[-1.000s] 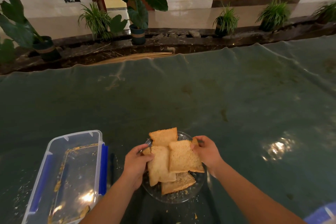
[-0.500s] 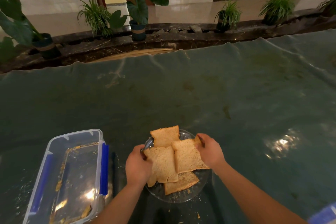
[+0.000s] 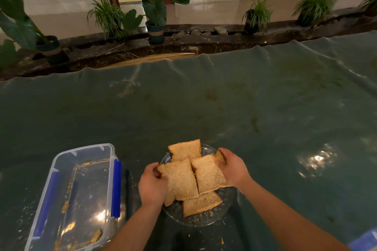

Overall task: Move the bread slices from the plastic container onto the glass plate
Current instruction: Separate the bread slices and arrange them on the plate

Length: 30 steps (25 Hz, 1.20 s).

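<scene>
Between your hands: bread slices (image 3: 183,179) piled on the glass plate (image 3: 226,201)
Left hand (image 3: 152,186): pinching a slice edge
Right hand (image 3: 231,167): gripping another
Feel: light, soft, crumbly — hold by crusts
Plastic container (image 3: 61,169): left of you — only crumbs

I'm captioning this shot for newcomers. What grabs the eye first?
The pile of bread slices on the glass plate, near centre, with the left hand and right hand gripping slices at either side. Left of it sits the plastic container, holding only crumbs.
</scene>
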Each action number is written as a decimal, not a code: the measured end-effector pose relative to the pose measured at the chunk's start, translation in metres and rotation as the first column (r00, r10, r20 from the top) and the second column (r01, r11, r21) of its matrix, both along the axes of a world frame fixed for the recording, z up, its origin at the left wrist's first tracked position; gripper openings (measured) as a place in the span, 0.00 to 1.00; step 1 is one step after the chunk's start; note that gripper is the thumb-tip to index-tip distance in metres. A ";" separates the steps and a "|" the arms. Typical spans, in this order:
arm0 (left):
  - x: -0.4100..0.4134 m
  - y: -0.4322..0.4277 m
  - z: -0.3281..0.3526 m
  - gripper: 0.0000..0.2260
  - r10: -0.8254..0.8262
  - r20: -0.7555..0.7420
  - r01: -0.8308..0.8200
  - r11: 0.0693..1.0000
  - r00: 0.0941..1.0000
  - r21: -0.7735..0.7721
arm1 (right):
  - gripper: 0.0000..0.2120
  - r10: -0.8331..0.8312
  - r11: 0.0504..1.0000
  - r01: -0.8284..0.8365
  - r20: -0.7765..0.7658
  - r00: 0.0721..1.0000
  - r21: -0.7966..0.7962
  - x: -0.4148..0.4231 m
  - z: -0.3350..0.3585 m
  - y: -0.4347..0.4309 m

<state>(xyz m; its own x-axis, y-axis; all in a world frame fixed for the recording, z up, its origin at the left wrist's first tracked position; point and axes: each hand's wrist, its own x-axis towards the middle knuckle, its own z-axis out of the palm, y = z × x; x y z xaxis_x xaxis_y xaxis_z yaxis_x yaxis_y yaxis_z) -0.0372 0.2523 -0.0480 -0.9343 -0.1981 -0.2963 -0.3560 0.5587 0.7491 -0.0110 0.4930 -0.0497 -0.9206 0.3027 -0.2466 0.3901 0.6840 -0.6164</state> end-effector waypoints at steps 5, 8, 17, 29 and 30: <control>-0.002 0.000 0.008 0.17 -0.222 0.048 0.227 0.960 0.974 -0.166 | 0.27 0.089 0.974 -0.080 -0.032 0.996 0.212 0.005 0.002 -0.004; -0.006 0.000 0.019 0.17 -0.381 0.099 0.387 0.831 0.919 -0.400 | 0.26 0.136 0.953 -0.111 -0.068 0.988 0.282 0.013 0.000 -0.007; -0.004 0.003 0.022 0.20 -0.490 0.156 0.500 0.721 0.857 -0.480 | 0.20 0.142 0.952 -0.126 -0.039 0.989 0.277 0.021 0.004 -0.001; -0.019 0.009 0.015 0.23 -0.468 0.083 0.452 0.769 0.880 -0.452 | 0.15 0.168 0.926 -0.158 -0.002 0.986 0.342 -0.001 0.008 -0.003; -0.021 0.011 0.016 0.24 -0.474 0.088 0.457 0.758 0.876 -0.466 | 0.15 0.167 0.925 -0.161 0.012 0.986 0.343 -0.002 0.009 -0.003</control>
<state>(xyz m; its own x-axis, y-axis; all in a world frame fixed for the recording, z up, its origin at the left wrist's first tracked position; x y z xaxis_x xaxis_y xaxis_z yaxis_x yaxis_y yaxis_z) -0.0586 0.2631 -0.0325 -0.9547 0.1595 -0.2513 0.0582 0.9281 0.3678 -0.0128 0.4896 -0.0411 -0.9678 0.2100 -0.1387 0.2457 0.9080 -0.3393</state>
